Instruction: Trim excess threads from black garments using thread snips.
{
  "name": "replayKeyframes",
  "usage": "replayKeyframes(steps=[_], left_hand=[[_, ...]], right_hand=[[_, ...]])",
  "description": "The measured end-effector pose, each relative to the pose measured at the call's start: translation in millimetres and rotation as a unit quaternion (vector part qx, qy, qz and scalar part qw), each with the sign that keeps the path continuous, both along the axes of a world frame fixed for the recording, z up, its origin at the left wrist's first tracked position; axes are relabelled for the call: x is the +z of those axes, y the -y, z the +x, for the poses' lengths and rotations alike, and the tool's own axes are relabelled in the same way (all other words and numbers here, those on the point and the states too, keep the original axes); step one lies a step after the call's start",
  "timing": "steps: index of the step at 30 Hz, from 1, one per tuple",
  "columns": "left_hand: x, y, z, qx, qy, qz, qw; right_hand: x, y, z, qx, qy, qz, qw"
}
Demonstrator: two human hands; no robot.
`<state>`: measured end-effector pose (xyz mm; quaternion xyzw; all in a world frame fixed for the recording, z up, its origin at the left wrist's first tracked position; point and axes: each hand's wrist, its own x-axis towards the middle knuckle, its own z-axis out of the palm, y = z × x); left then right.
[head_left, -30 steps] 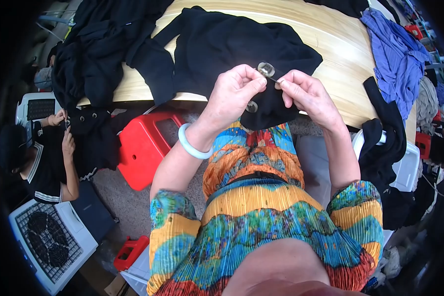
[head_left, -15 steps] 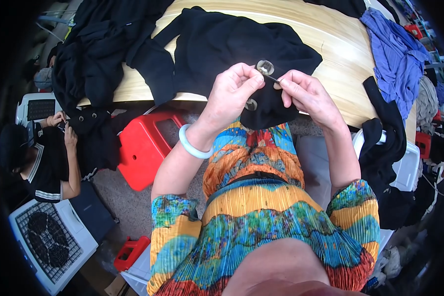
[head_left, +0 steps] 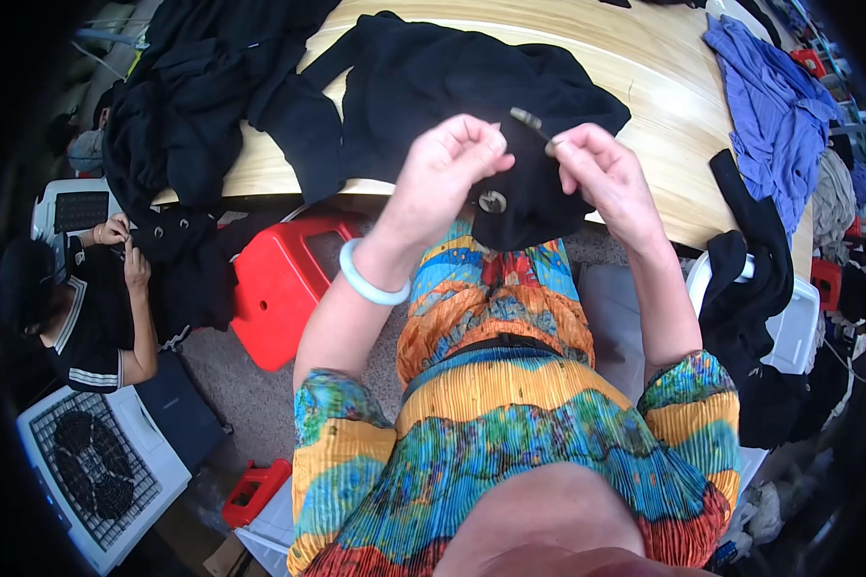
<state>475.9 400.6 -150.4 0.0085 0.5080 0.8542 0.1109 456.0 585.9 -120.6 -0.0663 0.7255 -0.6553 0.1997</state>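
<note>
A round brownish button (head_left: 526,117), seen nearly edge-on, stands out above my right hand (head_left: 606,173) on a short thin dark strand. My right thumb and forefinger pinch the lower end of that strand. To the left of the button, my left hand (head_left: 452,168) has thumb and forefinger pressed together; whatever they hold is too small to make out. Beneath both hands lies a black garment (head_left: 433,87), spread on the table and hanging over its near edge. A second round button (head_left: 492,201) shows on its hanging part.
The light wood table (head_left: 674,106) also carries black clothes (head_left: 192,106) at left and a purple-blue garment (head_left: 770,115) at right. A red stool (head_left: 274,298) stands left of my legs. At far left a co-worker (head_left: 87,317) handles black cloth beside a fan unit (head_left: 96,462).
My left hand has moved left, away from the button. The button has turned from face-on to nearly edge-on and risen slightly with my right hand.
</note>
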Motion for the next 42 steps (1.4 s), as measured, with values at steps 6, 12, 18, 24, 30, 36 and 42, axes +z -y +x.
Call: replayKeyframes(steps=[6, 12, 18, 24, 30, 36, 42], left_hand=[[20.5, 0.8, -21.8, -0.030, -0.005, 0.086, 0.996], [-1.4, 9.1, -18.1, 0.085, -0.006, -0.036, 0.996], [-20.7, -17.1, -0.8, -0.013, -0.039, -0.065, 0.997], [-12.8, -15.9, -3.7, -0.008, -0.024, 0.039, 0.999], [-6.3, -16.0, -5.5, 0.005, -0.022, 0.049, 0.999], [-16.5, -22.1, -6.7, 0.031, -0.005, 0.044, 0.999], [-11.8, -17.0, -3.0, 0.040, 0.005, -0.015, 0.999]], right_hand=[[-14.1, 10.2, -4.5, -0.039, -0.118, -0.048, 0.991], [-3.8, -3.6, -18.0, -0.127, -0.005, -0.172, 0.977], [-9.3, -1.6, -24.0, -0.156, 0.002, -0.185, 0.970], [-19.8, -7.0, -27.5, -0.192, -0.116, -0.082, 0.971], [-7.8, 1.0, 0.2, -0.091, -0.103, -0.069, 0.988], [-34.6, 14.9, 1.9, -0.088, -0.043, -0.154, 0.983], [-42.8, 15.8, 0.0, -0.091, -0.049, -0.143, 0.984]])
